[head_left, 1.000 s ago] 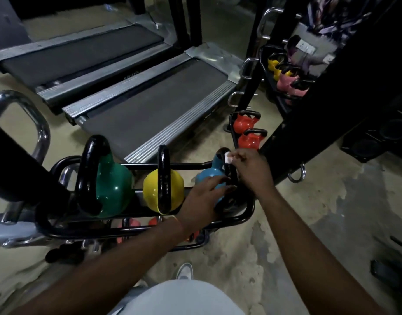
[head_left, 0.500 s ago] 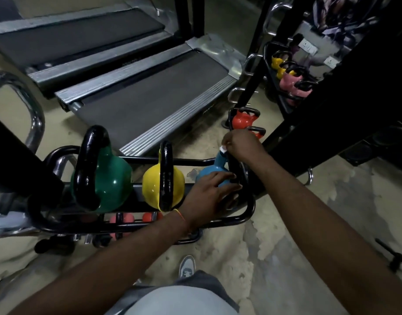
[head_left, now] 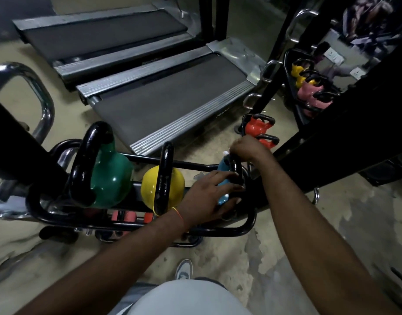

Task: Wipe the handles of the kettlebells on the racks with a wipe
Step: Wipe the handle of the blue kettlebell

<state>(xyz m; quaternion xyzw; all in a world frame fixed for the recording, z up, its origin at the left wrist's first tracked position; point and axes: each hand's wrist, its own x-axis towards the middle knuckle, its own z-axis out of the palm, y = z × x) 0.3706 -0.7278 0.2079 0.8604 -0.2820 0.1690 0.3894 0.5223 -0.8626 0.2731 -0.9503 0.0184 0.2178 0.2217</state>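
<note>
A black tube rack holds three kettlebells with black handles: a green one, a yellow one and a blue one at the right end. My left hand lies flat on the blue kettlebell's body, fingers spread. My right hand is closed over the top of its black handle, with a corner of a white wipe showing at the fingers.
Two treadmills lie on the floor beyond the rack. Red kettlebells stand to the right, and yellow and pink ones sit on another rack. A thick black frame beam slants close to my right arm. Chrome bars stand at left.
My right hand has slid with the wipe from the near side of the blue kettlebell's handle up to its top. My left hand has stayed on the blue body.
</note>
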